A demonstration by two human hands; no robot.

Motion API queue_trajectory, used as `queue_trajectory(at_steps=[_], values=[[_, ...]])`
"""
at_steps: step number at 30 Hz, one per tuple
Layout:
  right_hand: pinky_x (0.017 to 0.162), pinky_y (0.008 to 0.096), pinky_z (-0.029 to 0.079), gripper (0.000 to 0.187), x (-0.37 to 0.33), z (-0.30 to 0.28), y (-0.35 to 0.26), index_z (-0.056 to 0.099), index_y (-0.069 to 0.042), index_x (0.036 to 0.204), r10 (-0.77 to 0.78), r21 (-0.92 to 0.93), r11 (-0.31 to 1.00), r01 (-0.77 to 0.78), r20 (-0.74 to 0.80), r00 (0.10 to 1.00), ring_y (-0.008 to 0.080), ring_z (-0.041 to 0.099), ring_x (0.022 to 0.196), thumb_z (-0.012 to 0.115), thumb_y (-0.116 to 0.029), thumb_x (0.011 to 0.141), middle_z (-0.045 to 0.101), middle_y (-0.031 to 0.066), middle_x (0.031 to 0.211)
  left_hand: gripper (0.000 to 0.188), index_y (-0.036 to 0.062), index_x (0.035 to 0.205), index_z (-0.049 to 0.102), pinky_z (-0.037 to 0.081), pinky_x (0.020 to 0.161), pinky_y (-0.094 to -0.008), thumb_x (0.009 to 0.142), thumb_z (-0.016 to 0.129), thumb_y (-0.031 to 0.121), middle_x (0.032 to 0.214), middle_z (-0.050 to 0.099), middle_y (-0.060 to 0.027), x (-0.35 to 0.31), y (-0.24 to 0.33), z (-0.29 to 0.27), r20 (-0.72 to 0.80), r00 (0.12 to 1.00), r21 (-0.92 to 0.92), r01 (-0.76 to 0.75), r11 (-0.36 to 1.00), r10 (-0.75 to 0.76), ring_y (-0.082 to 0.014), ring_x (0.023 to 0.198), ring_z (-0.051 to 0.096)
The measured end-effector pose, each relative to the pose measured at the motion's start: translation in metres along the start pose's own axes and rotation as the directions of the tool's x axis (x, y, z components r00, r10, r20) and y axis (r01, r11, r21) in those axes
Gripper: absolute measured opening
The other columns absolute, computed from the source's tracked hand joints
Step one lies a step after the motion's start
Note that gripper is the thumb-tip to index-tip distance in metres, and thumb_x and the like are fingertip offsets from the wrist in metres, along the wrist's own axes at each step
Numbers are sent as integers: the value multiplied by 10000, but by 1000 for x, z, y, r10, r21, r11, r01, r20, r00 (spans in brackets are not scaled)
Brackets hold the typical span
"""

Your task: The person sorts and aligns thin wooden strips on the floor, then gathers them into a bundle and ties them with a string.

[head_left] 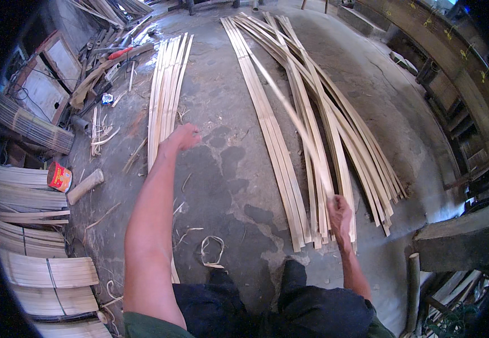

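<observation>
My right hand (340,214) is closed round the near end of a pale bamboo strip (295,117), which slants up and away to the far left over the other strips. Beneath it lie overlapping long bamboo strips (362,149) and a neat row of strips laid side by side (267,121). My left hand (183,137) reaches out over the floor, fingers loosely bent and slightly apart, with nothing visible in it. It is beside the right edge of another row of bamboo strips (168,73), partly hidden by my left forearm.
Tied bundles of bamboo slats (47,270) line the left side, near a red and orange tin (59,177) and a short bamboo piece (85,187). A curled strip loop (213,252) lies before my feet. A thick ledge (464,234) stands at the right.
</observation>
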State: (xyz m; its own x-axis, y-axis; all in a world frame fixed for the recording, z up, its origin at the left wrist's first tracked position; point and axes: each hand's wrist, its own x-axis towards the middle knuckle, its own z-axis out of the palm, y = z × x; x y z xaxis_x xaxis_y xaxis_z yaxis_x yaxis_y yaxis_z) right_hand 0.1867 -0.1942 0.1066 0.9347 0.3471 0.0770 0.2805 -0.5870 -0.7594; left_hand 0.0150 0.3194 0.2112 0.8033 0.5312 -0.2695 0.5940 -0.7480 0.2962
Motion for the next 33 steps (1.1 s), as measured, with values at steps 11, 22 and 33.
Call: queue_trajectory(at_steps=[11,22,33], values=[[644,214,416,381,72,-94,22,619,-32,1270,-180,-18,983,183,-294,939,60,462,717,656,-219,939,580,-36,820,437,82,1275,606,470,994,-434,882,612,275,1195,632,-234,14,-5,9,-27,1000,-15,-5,1000,5,-385,1139,597],[755,330,488,439,169,-183,61,647,-126,1244,-116,-459,888,26,-169,979,171,616,795,664,-396,898,673,153,865,475,24,1245,605,464,969,-425,865,575,309,1213,621,-225,4,11,8,15,999,107,-47,993,46,-369,1128,594],[777,365,464,468,231,-233,66,636,-161,1262,-147,-561,825,70,-93,985,222,622,845,563,-485,931,667,166,908,433,27,1197,625,485,920,-408,851,584,283,1107,663,-218,19,8,23,86,995,187,-73,980,58,-351,1068,630]])
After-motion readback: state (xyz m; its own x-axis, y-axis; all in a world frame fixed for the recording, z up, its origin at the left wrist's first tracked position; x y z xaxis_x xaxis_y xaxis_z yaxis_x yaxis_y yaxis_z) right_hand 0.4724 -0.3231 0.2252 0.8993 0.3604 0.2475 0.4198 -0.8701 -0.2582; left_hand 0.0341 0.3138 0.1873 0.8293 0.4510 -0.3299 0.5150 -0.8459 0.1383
